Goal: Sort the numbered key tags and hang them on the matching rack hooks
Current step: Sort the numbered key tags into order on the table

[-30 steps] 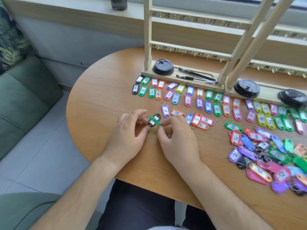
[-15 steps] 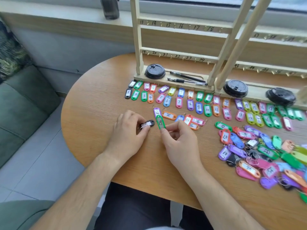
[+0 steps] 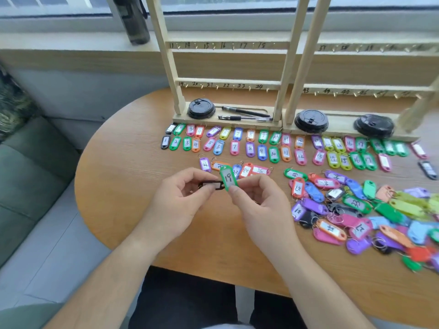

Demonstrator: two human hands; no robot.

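My right hand (image 3: 257,205) pinches a green key tag (image 3: 228,178) marked 19, held upright above the table. My left hand (image 3: 177,200) pinches a black key tag (image 3: 211,185) lying level just left of the green one; the two tags touch. Two rows of numbered tags (image 3: 261,146) lie sorted in front of the wooden rack (image 3: 228,84), whose rails carry numbered hooks such as 19 to 24. A loose heap of mixed tags (image 3: 356,210) covers the table's right side.
Black cup lids (image 3: 201,109) and two pens (image 3: 244,114) rest on the rack's base. A dark bottle (image 3: 134,19) stands on the window sill. A few tags (image 3: 240,168) lie just beyond my hands. A green sofa (image 3: 31,162) sits left of the round wooden table (image 3: 123,176).
Both hands have lifted their tags off the table. The green tag has turned upright so that its 19 faces me, and the view has tilted up toward the rack.
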